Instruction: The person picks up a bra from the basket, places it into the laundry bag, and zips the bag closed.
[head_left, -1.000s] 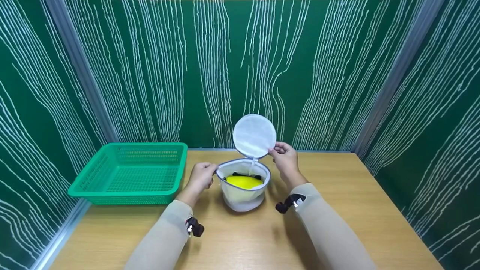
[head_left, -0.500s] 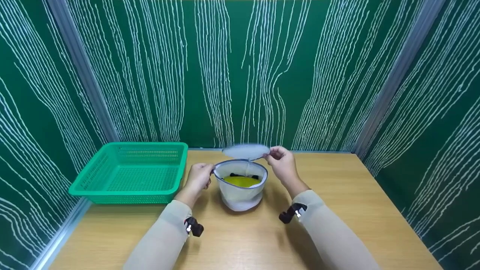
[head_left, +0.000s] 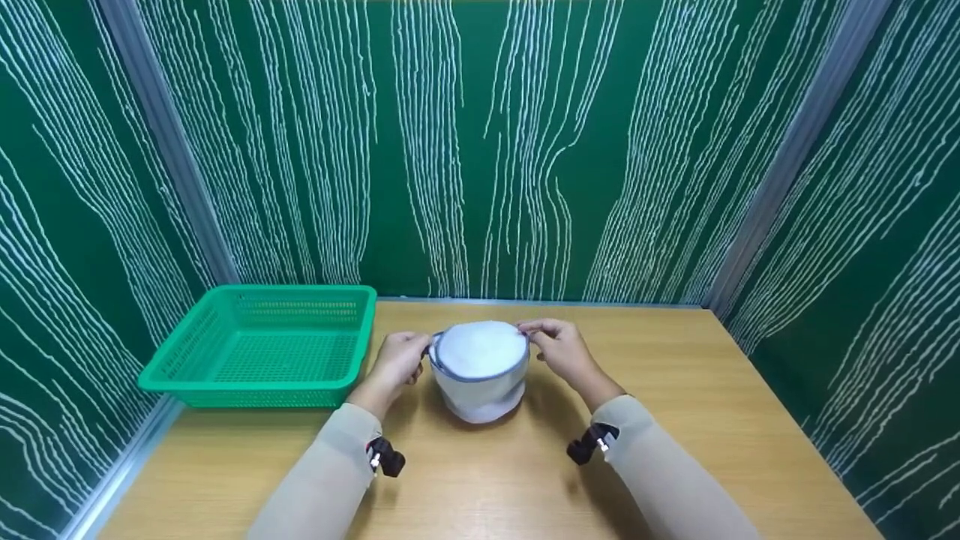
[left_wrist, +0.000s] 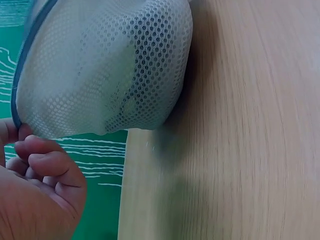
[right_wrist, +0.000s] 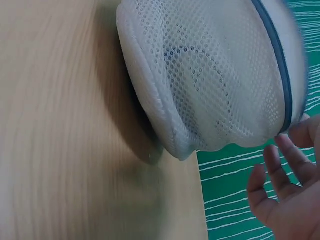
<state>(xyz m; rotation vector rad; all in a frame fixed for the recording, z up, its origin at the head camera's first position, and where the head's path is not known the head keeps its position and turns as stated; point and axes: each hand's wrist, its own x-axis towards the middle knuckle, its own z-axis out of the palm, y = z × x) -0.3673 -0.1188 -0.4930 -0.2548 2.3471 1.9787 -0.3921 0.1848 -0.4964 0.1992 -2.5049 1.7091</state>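
Observation:
A white mesh laundry bag (head_left: 480, 396) with blue-grey trim stands upright on the table. Its round lid (head_left: 482, 349) now lies over the opening, with a gap along the left side of the rim. At that left side, my left hand (head_left: 399, 358) pinches the rim between thumb and finger. My right hand (head_left: 564, 349) pinches the edge where lid and rim meet, its other fingers spread loosely in the right wrist view. Dark and yellowish contents show faintly through the mesh wall (left_wrist: 145, 60) in the left wrist view.
A green plastic basket (head_left: 259, 385) with perforated walls stands to the left, close to my left hand. The wooden table (head_left: 720, 450) ends at a green panel (head_left: 480, 150) with white lines, and similar panels rise on both sides.
My right hand has swung the lid from upright down onto the bag's opening, covering the yellow item inside. My left hand has kept its pinch on the rim.

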